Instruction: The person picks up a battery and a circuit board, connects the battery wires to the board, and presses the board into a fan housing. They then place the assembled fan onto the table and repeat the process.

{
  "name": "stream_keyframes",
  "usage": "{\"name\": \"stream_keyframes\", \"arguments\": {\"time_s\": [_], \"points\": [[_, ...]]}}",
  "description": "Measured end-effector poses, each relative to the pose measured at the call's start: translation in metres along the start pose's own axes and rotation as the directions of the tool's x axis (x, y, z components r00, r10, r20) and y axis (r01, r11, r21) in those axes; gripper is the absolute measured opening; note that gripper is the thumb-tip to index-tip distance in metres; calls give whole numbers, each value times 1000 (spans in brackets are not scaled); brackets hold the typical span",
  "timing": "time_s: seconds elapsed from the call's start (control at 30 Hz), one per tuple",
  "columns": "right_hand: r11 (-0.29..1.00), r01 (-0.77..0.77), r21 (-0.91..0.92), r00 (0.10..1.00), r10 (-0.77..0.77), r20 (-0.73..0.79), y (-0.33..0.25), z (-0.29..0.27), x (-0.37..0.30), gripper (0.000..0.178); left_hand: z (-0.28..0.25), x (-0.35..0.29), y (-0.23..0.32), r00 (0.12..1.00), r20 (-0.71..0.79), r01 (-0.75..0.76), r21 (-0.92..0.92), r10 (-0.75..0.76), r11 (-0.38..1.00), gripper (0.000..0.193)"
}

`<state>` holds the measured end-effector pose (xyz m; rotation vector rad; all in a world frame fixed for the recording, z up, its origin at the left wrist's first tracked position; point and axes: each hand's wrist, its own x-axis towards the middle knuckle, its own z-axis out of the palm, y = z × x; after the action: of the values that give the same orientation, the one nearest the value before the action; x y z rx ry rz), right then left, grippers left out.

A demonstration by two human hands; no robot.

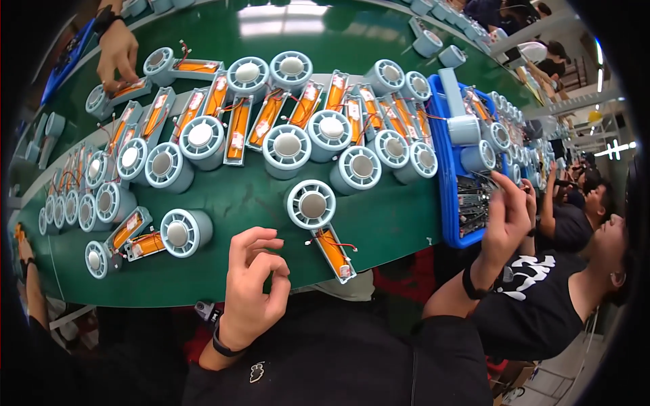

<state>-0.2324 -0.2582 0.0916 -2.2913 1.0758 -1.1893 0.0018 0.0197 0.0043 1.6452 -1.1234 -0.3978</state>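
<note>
My left hand (256, 284) is raised at the table's near edge. Its fingers are curled, with thumb and forefinger nearly meeting; anything between them is too small to make out. Just beyond it lies a light-blue handheld fan (311, 204), its round spoked head toward the table and its open handle showing an orange battery (332, 252) and red wires. My right hand (509, 216) is closed in a pinch over the near part of a blue bin (448, 213). A thin dark piece seems to be at its fingertips, but I cannot tell its kind. Dark small parts (472, 203) lie in the bin below.
Several more open fans (287, 150) cover the green table (244, 203) in rows. More fan pieces (464, 130) fill the bin's far part. Another person's hand (118, 57) touches a fan at the far left. A co-worker in a black shirt (535, 298) is close on my right.
</note>
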Motion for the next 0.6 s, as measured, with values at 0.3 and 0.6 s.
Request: {"name": "stream_keyframes", "arguments": {"time_s": [0.3,0.6], "points": [[411,-94,907,637,-675,372,-89,85,-65,13,-3,19,23,878,-23,-478,-16,477,878,26],[882,-62,467,814,-226,536,-68,86,-84,22,6,21,16,955,-143,-224,231,261,947,28]]}}
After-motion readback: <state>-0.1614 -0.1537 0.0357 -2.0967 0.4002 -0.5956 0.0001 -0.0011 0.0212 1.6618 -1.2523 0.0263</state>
